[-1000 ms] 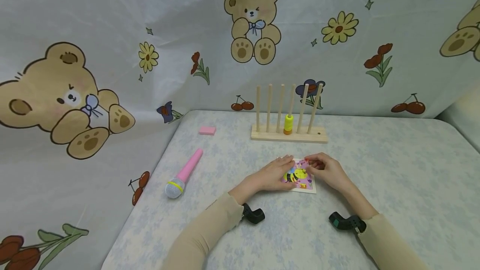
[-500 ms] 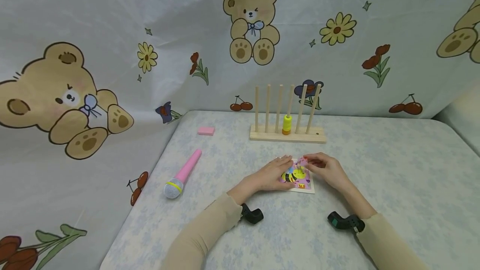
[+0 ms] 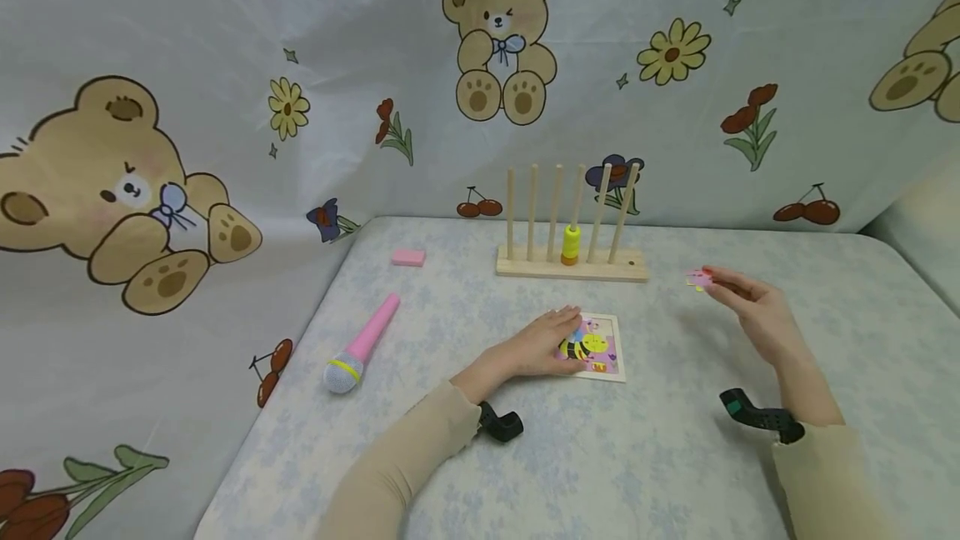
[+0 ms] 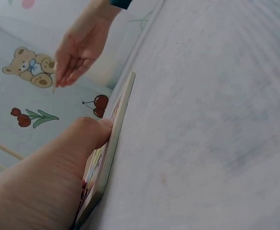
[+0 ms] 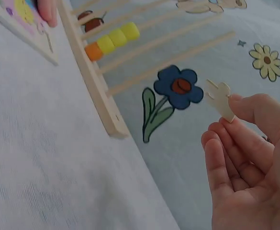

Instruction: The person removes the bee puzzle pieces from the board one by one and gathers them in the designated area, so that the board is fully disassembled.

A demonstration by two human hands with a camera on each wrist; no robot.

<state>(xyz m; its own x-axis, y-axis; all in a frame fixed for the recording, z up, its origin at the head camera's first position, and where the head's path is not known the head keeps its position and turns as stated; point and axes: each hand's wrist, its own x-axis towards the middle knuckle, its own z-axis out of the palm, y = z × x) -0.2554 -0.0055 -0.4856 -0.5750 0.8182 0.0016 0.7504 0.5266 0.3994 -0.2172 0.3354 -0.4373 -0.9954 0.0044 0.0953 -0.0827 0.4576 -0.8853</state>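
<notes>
A square wooden bee puzzle [image 3: 596, 343] with a pale frame lies on the table. My left hand [image 3: 536, 346] rests on its left part with the fingers fairly straight, and the left wrist view shows the thumb [image 4: 89, 132] lying on the board. Off to the right and raised above the table, my right hand [image 3: 753, 307] pinches a small pink puzzle piece [image 3: 698, 279] between thumb and fingers. The right wrist view shows the bare wood side of that puzzle piece [image 5: 219, 98]. A gap shows in the puzzle's upper right corner.
Behind the puzzle stands a wooden peg rack [image 3: 570, 267] with several upright pegs. Yellow and orange beads [image 3: 571, 246] sit on one peg. To the left lie a pink toy microphone [image 3: 362, 344] and a pink block [image 3: 408, 257]. A bear-print cloth [image 3: 337, 40] hangs behind.
My right hand has lifted the pink piece out of the puzzle's upper right corner and moved right and away with it. My left hand stays on the board.
</notes>
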